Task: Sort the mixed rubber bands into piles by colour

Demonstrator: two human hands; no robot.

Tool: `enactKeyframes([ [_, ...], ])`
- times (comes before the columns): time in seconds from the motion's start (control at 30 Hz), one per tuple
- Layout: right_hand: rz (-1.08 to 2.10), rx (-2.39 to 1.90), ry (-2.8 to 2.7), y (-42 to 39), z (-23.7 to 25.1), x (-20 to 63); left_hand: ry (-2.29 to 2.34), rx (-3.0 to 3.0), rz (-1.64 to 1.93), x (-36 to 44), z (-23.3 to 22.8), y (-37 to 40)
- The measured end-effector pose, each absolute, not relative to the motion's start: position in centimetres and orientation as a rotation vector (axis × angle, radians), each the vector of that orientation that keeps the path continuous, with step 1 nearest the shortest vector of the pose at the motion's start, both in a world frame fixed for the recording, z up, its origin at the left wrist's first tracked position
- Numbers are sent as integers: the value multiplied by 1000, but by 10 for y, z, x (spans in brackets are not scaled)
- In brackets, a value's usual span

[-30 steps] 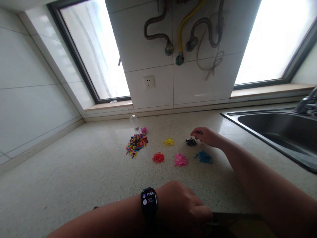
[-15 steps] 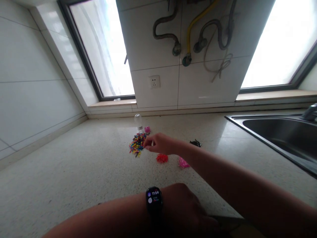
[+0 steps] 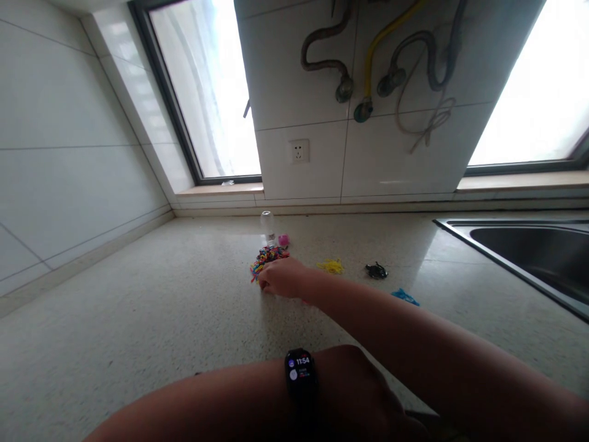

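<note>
We see the right hand [image 3: 281,279] stretched out across the speckled desk [image 3: 151,319], its fingertips down at the near edge of the mixed pile of coloured bands [image 3: 267,258]; the fingers are curled inward, but we cannot tell whether they pinch a band or only touch the heap. The left hand [image 3: 363,399] lies close to us at the bottom of the view, fingers folded loosely, with a black watch [image 3: 301,376] on its wrist; what it rests on is too dark to make out. Just behind the mixed pile stand a small clear bottle [image 3: 267,224] and a pink cap [image 3: 283,240], both near the back wall's ledge. To the right of the reaching hand lie sorted heaps, each apart from the others: a yellow heap [image 3: 331,266], a black heap [image 3: 376,270] and a blue heap [image 3: 405,297], the last partly hidden by the forearm. Left of the mixed pile the desk runs bare and wide up to the tiled side wall [image 3: 59,153]. On the far right the steel sink [image 3: 529,255] cuts into the desk, its rim well apart from the black heap, with open surface between them
</note>
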State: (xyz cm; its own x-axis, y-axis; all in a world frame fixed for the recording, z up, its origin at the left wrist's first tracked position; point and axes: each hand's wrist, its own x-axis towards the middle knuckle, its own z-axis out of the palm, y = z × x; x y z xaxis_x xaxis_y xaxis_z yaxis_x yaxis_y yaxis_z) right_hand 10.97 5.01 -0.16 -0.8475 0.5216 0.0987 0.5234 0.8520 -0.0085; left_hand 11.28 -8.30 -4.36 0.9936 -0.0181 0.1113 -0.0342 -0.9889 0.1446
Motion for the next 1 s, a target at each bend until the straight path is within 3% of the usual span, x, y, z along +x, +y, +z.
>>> enactKeyframes([
  [0.3,37,-763,-2840,51,-5,112,46,3051,160,109,-26,-91],
  [0.57,831,-656,-2491,45,17,144,-24,3083,292,103,-19,-93],
  [0.7,1044,-734,-2293,54,27,198,-23,3102,305,106,-23,-92],
  [1.0,811,-1455,-1731,66,-14,377,-51,3139,358,111,-32,-90],
])
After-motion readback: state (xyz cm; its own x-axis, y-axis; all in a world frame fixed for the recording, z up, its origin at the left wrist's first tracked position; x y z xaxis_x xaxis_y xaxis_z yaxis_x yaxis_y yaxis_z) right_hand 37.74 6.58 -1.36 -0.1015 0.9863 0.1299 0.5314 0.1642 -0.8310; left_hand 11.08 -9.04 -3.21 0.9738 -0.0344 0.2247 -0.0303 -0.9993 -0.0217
